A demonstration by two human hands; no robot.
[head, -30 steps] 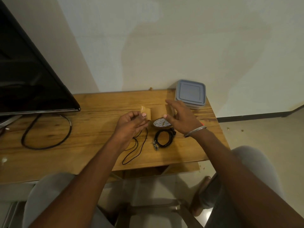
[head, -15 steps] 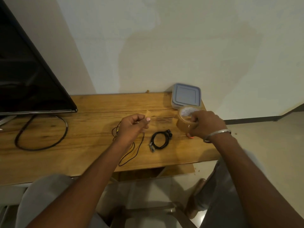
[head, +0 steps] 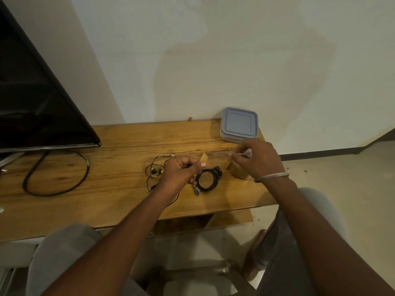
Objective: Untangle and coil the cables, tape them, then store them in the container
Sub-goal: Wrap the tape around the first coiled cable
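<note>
My right hand grips a brown tape roll above the wooden table's right end. A strip of tape stretches from the roll to my left hand, which pinches the strip's free end. Below the strip lies a coiled black cable on the table. A thin tangled cable with small connectors lies loose under and left of my left hand. The lidded grey-blue container stands shut at the table's back right corner.
A black TV screen fills the left side, and its thick black cord loops on the table. The table's right edge and front edge are close to my hands. My knees and a chair are below.
My right hand has brought the roll back toward the left and lifted it slightly. The strip between the hands is now taut. My left hand has kept its pinch on the tape end.
</note>
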